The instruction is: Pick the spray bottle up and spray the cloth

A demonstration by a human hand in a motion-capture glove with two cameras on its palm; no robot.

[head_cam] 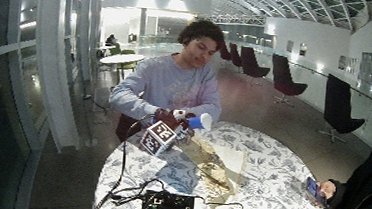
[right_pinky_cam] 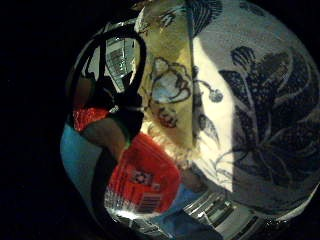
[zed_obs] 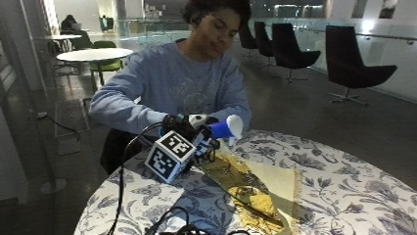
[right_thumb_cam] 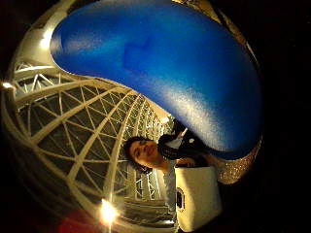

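I see my grip (zed_obs: 186, 128) curled round the spray bottle (zed_obs: 221, 130), held above the desk (zed_obs: 338, 181) with its blue-and-white head pointing away from the grip; its red label's print is unreadable; the yellow cloth (zed_obs: 257, 188) lies just below and beyond.

My black-gloved right hand (zed_obs: 182, 126) is raised in front of my chest, its grip curled round the blue-and-white plastic spray bottle (zed_obs: 223, 129), forearm bent.

Bare floral tablecloth (zed_obs: 338, 181) beside yellow cloth (zed_obs: 261, 188); cables (zed_obs: 176, 220) near edge.
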